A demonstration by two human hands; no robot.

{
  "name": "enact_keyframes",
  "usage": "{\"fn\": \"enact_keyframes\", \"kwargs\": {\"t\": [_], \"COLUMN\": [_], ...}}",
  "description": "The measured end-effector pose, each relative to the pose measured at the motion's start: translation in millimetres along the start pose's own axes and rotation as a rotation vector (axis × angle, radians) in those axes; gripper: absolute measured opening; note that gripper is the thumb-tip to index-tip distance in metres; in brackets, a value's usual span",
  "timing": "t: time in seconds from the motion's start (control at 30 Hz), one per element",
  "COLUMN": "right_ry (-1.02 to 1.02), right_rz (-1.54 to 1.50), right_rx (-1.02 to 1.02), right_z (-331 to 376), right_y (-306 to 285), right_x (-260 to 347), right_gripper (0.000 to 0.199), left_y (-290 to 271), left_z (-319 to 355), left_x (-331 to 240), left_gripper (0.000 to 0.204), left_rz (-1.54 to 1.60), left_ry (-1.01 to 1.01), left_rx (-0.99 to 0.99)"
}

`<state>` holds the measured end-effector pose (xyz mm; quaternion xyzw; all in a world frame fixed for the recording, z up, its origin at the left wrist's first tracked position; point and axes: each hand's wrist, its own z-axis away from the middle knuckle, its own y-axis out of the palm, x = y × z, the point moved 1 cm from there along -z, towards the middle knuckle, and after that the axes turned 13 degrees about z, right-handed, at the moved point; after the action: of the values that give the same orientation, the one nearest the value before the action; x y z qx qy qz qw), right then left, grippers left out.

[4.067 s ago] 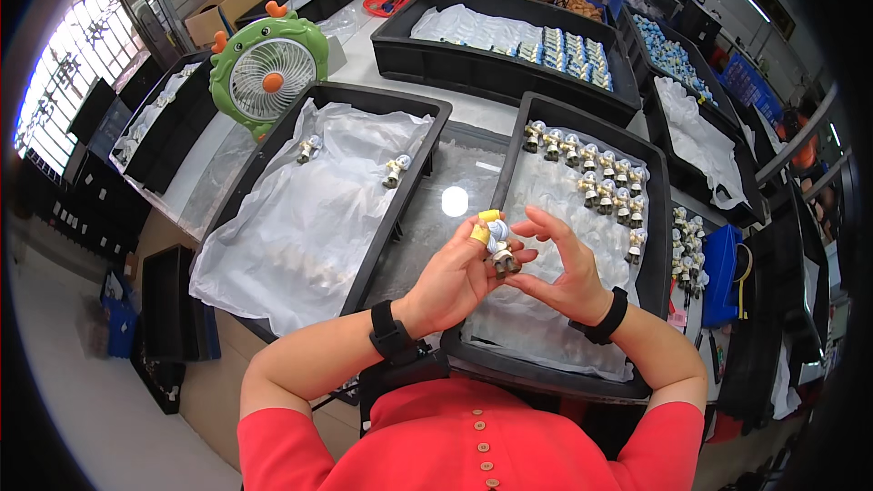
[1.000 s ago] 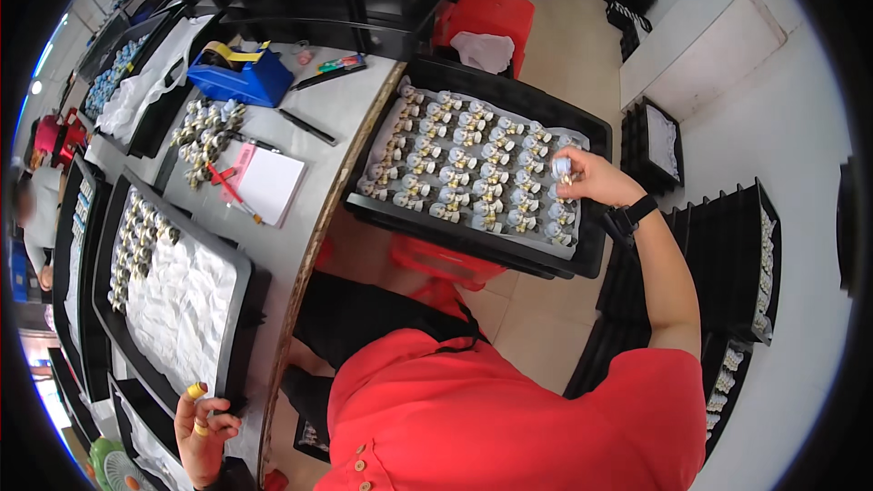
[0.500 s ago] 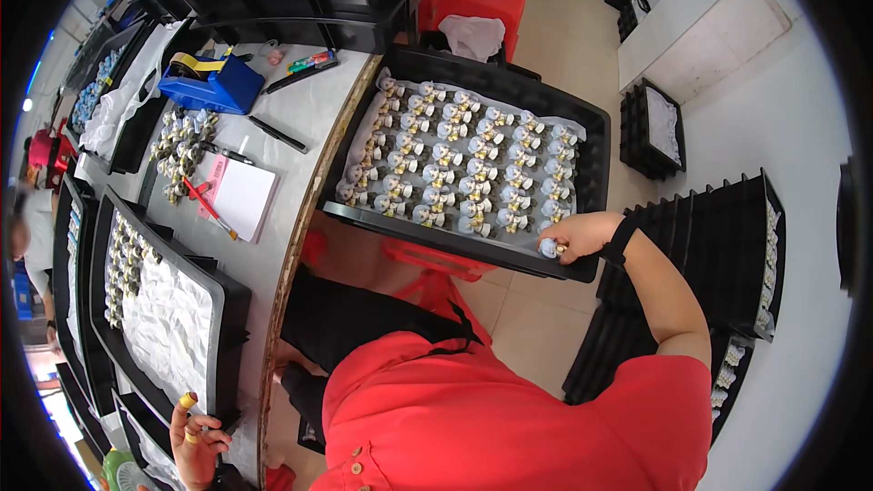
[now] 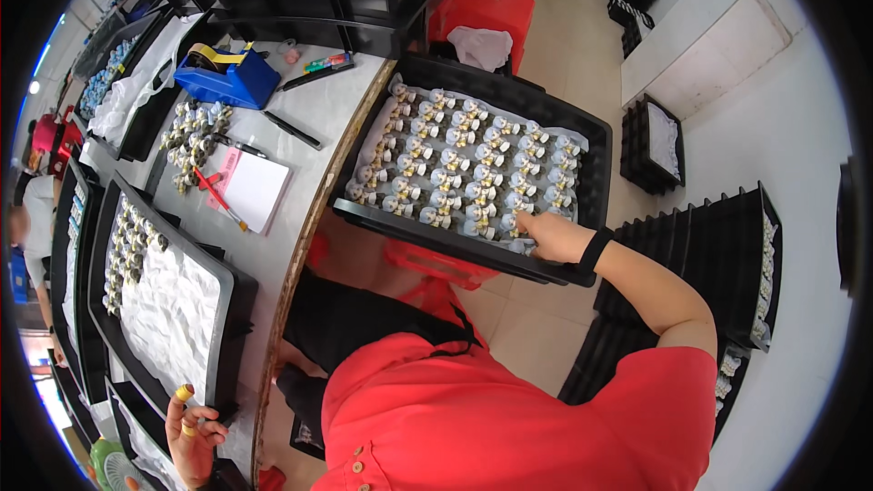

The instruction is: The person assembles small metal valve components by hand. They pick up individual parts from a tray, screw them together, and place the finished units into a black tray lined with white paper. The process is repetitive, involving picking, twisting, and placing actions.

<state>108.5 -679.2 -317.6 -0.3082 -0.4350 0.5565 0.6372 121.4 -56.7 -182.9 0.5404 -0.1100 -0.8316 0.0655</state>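
Observation:
My right hand (image 4: 556, 237) is at the near right part of a black tray (image 4: 427, 227), its thumb and fingers closed round a small figurine (image 4: 521, 245) with a pale blue head. Rows of similar figurines (image 4: 446, 179) fill the tray, resting on a pale lining. The hand partly covers the end of the front row. At the lower left, my left hand (image 4: 193, 445) is raised beside the table with its fingers apart and nothing in them. Yellow bands wrap two of its fingers.
On the grey table (image 4: 314, 141) are a blue tape dispenser (image 4: 232, 80), pens, a white notepad (image 4: 255, 189), a red-handled brush (image 4: 221, 200) and heaped small figurines (image 4: 191, 141). A part-filled tray (image 4: 238, 318) lies nearer. Black trays (image 4: 677, 255) stack at right; a red stool (image 4: 486, 14) stands beyond.
My right hand has moved left along the tray's near edge, bringing a figurine from the corner toward the front row. My left hand stays nearly still. The view has shifted slightly.

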Motion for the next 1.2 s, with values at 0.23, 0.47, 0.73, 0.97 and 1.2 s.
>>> {"fn": "enact_keyframes", "kwargs": {"t": [0.23, 0.47, 0.73, 0.97, 1.2], "right_ry": [-0.055, 0.187, 0.285, 0.097, -0.342], "right_rz": [-0.282, 0.332, 0.619, 0.841, -0.270], "right_rx": [0.020, 0.082, 0.165, 0.141, -0.299], "right_z": [-6, 17, 21, 8, -34], "right_y": [-15, -51, -25, -14, -148], "right_x": [-12, -70, -24, -26, 129], "right_gripper": [0.024, 0.019, 0.044, 0.050, 0.019], "left_y": [4, -1, 2, 32, 129], "left_z": [0, 0, 0, 14, 95], "left_x": [-3, -2, 0, -13, -67], "left_gripper": [0.059, 0.059, 0.061, 0.058, 0.047], "left_rz": [0.004, 0.006, 0.000, -0.066, 0.250], "left_ry": [-0.010, -0.019, -0.006, -0.026, 0.821], "left_rx": [0.023, 0.041, 0.037, 0.030, 0.381]}}
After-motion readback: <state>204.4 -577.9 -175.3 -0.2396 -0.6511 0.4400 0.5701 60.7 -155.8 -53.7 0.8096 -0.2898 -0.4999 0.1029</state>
